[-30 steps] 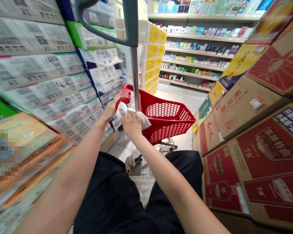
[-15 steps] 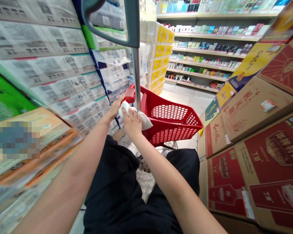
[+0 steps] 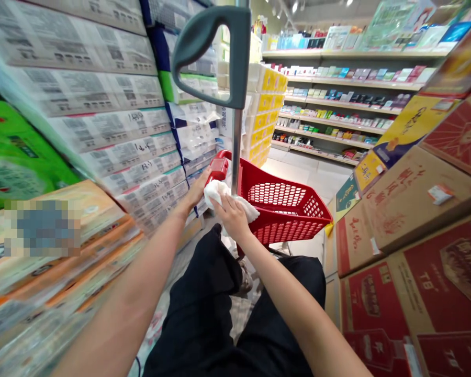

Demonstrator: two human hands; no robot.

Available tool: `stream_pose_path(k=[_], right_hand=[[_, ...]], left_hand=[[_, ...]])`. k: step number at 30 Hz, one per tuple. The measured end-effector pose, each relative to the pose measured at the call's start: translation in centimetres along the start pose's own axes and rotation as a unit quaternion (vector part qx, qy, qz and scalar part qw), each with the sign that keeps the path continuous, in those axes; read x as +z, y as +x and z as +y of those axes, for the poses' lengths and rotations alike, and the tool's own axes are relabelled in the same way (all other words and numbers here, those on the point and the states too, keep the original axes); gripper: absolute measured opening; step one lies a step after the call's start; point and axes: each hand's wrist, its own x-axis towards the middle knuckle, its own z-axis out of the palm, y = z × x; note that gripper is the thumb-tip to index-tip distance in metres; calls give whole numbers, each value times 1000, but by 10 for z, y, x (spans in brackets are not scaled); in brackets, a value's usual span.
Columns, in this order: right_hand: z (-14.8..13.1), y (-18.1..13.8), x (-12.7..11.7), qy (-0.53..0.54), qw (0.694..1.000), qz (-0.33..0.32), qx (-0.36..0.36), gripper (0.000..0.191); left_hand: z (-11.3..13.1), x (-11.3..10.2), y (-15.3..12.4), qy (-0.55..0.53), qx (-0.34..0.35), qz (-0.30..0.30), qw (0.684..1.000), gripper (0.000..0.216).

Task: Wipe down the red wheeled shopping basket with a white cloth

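A red plastic shopping basket (image 3: 286, 209) on wheels stands in a shop aisle in front of me. A metal pole with a grey handle (image 3: 210, 50) rises from its near edge. My left hand (image 3: 199, 187) grips the basket's near left corner (image 3: 219, 168). Closed on a white cloth (image 3: 220, 192), my right hand (image 3: 232, 215) presses it against the basket's near rim beside the pole. My dark trousers (image 3: 220, 314) fill the bottom middle.
Stacked packs of paper goods (image 3: 102, 131) wall the left side. Red and brown cartons (image 3: 412, 235) are piled on the right. Shelves of small goods (image 3: 337, 104) cross the far end, and yellow packs (image 3: 269, 94) stand behind the basket. Pale floor tiles (image 3: 298, 170) run ahead.
The view has tilted up and shifted, so the basket and grey handle sit further right and lower in frame. Both hands stay on the basket's near corner with the cloth.
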Motion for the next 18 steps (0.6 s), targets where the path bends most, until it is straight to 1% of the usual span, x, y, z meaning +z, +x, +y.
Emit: stream_pose_path(k=[2,4,7,9,11,12,15,17,18], right_hand=[[20,-14,-3,23,997,16,-76,34],[37,-29,-7,45,990,32,-133,26],[56,-51,-13,62,982,26,-177,21],[64,-67,-17,71,981,3,-180,21],[68,-83,-21,86,983,-10,-163,21],[69,-91,-23,95,984,-8,-152,21],[67,-107,-31,127,984,3,-126,25],[61,-109,-36,151,982,1,-117,28],[58,-108,-38,161,981,1,-112,30]], left_hand=[[-3,4,1,5,5,6,1000,60],[-4,6,2,13,14,12,1000,58],[-3,6,-4,28,28,26,999,57],[0,3,-14,43,35,37,998,58],[3,-1,-33,71,49,40,995,54],[4,-2,-44,138,80,37,987,52],[8,-4,-80,287,162,72,941,52],[10,-2,-100,345,182,92,916,53],[10,-1,-108,366,190,90,907,53]])
